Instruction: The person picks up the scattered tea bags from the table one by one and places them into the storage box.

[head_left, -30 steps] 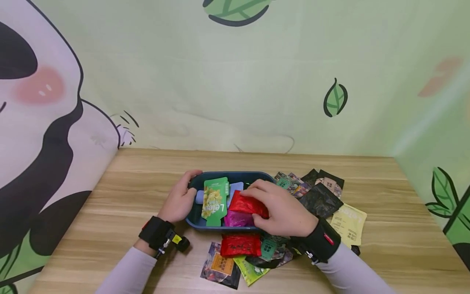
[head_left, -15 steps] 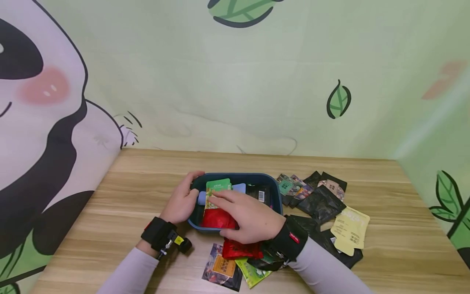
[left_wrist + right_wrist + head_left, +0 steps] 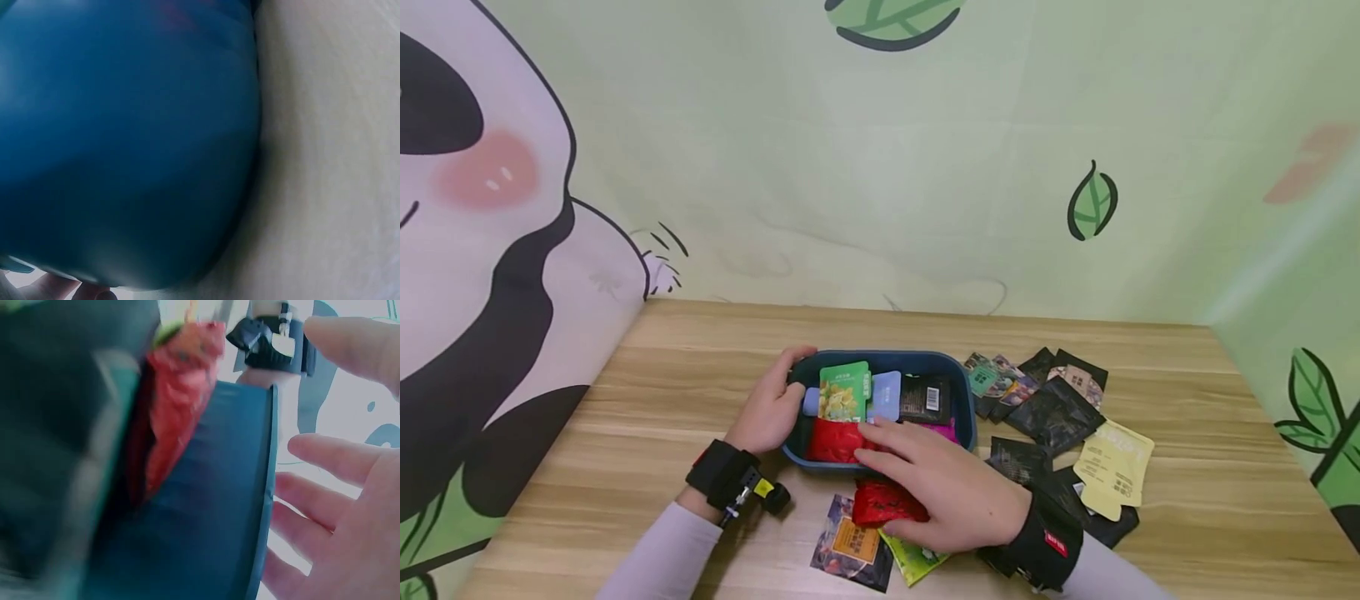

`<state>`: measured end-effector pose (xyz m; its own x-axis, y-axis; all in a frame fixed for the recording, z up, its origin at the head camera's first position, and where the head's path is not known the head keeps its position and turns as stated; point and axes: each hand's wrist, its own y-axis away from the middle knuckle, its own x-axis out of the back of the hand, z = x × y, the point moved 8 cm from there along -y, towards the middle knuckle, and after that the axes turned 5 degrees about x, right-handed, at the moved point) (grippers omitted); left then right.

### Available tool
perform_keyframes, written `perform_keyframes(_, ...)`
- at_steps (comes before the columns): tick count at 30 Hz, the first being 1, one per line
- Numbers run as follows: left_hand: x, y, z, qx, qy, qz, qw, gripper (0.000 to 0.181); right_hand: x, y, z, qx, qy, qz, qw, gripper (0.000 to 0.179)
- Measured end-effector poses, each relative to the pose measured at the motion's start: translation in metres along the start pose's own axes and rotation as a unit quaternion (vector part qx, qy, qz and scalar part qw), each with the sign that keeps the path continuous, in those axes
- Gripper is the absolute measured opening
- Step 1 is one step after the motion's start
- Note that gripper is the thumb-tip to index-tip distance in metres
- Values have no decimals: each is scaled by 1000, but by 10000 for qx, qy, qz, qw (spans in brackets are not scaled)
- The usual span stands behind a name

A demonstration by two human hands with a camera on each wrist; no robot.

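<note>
My left hand (image 3: 767, 410) grips the left end of a dark blue plastic bin (image 3: 967, 408), its thumb at the rim. That bin's smooth outer wall (image 3: 125, 125) fills much of the left wrist view. Inside, a red packet (image 3: 833, 440) lies at the front left, over part of a green sachet (image 3: 844, 390). A light blue sachet (image 3: 886, 395) and a black packet (image 3: 924, 399) lie to the right. My right hand (image 3: 958, 492) is over the front rim with fingers extended, holding nothing. Below it, another red packet (image 3: 883, 503) lies outside, partly covered by the hand.
In front of the bin lie a dark sachet with an orange label (image 3: 853, 543) and a lime-green sachet (image 3: 916, 562). Several black sachets (image 3: 1054, 419) and a yellow sachet (image 3: 1115, 467) are spread to the right on the wooden table (image 3: 707, 350). A printed wall stands behind.
My right hand carried a red packet leftward inside the bin, let go of it on the green sachet, then drew back to the front right. The left hand kept its hold.
</note>
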<state>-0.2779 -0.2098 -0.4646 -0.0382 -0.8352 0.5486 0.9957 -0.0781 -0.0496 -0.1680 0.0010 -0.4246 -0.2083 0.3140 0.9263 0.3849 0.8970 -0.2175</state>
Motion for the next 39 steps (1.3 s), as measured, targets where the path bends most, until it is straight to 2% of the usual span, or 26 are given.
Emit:
perform_keyframes(7,1,0,-1,40,-68,5,10000,51,-7,19,-15,122,-149,-248,9995,73)
perform_keyframes(18,1,-1,2,-51,-66,4,10000,52,-29,33,-33,283,-238,-650,9972,71)
perform_keyframes(23,1,-1,1,-32,-78,4,10000,53,-37,36,-28,-97,141,-876,9960,71)
perform_keyframes(26,1,-1,0,13,-64,-11,10000,52,-41,36,-23,-368,130,-1007,9941,70)
perform_keyframes(33,1,0,0,52,-52,-36,10000,52,-40,34,-18,-635,-29,-655,9958,59)
perform_keyframes(39,1,1,0,65,-119,-15,9999,52,-41,35,-8,-1081,-126,-596,9923,55)
